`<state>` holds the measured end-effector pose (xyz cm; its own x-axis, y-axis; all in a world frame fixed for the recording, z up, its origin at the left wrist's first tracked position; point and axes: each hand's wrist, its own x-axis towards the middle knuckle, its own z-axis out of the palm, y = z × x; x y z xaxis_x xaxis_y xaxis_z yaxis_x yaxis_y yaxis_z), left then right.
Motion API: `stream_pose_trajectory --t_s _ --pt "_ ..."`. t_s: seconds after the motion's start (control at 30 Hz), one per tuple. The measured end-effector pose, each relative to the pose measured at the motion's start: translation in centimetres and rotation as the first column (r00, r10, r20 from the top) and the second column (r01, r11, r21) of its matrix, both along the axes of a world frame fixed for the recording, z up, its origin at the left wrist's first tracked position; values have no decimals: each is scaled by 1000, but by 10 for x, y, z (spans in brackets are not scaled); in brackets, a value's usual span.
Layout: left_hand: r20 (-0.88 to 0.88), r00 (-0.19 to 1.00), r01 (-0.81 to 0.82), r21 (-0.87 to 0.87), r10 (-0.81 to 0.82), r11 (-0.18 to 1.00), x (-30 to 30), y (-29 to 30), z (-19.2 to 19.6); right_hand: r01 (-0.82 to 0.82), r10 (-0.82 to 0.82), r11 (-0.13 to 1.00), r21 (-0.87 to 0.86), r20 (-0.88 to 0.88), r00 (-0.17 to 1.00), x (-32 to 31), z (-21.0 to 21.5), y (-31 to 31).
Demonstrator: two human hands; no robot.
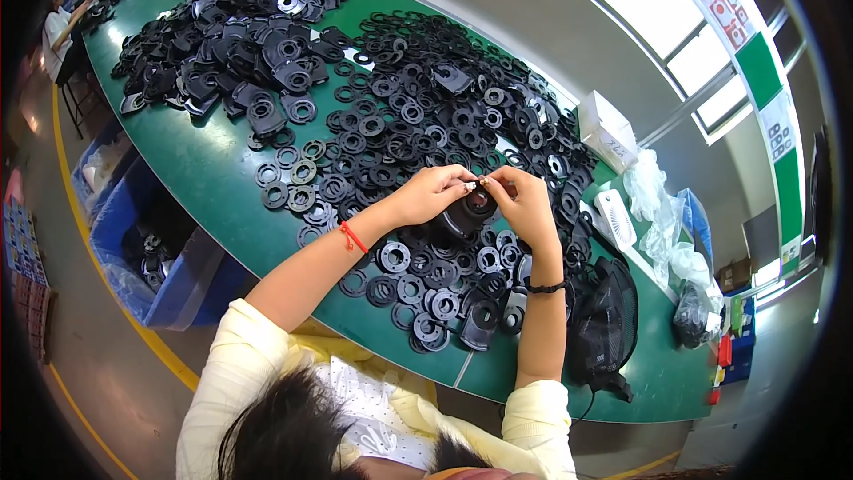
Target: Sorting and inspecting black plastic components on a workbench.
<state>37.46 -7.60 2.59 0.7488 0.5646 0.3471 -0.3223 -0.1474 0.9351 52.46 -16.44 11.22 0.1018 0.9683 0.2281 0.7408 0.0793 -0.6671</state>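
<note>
Between my two hands, above the heap, is a black plastic part (464, 217) with a rounded body. My left hand (434, 193) pinches its upper edge from the left, fingertips pressed close together. From the other side my right hand (522, 200) grips the same edge with thumb and forefinger, the tips of both hands nearly touching. Fingers cover much of the part, so its exact kind is unclear. Loose black rings (430, 328) lie below and around my hands. Farther left is a big pile of black plastic housings (267, 62) with round openings.
The green table (209, 182) carries all the parts. A black mesh bag (606, 324) lies right of my right forearm, near a white device with slots (615, 218), a white box (607, 129) and clear plastic bags (653, 200). Blue bins (169, 289) stand left; a person (59, 36) sits far left.
</note>
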Motion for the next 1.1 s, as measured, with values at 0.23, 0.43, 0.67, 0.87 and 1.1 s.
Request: stream_pose_trajectory --t_s 0.23,0.43,0.67,0.87,1.1 --pt "-67 997 -45 -2 44 999 -3 -5 11 28 -32 998 62 71 997 -2 -7 2" --pt "31 961 -268 -147 275 952 -3 1 11 157 -166 986 -53 -348 923 -8 4 1" --pt "131 976 -102 -435 175 895 -8 1 23 -35 70 997 67 -639 766 -9 -9 4" --pt "66 994 -67 -212 83 975 -11 1 22 -49 35 998 -37 -311 950 -8 -5 1" --pt "73 994 -51 -337 81 940 -9 7 17 1 20 999 46 -462 886 -13 -5 0"
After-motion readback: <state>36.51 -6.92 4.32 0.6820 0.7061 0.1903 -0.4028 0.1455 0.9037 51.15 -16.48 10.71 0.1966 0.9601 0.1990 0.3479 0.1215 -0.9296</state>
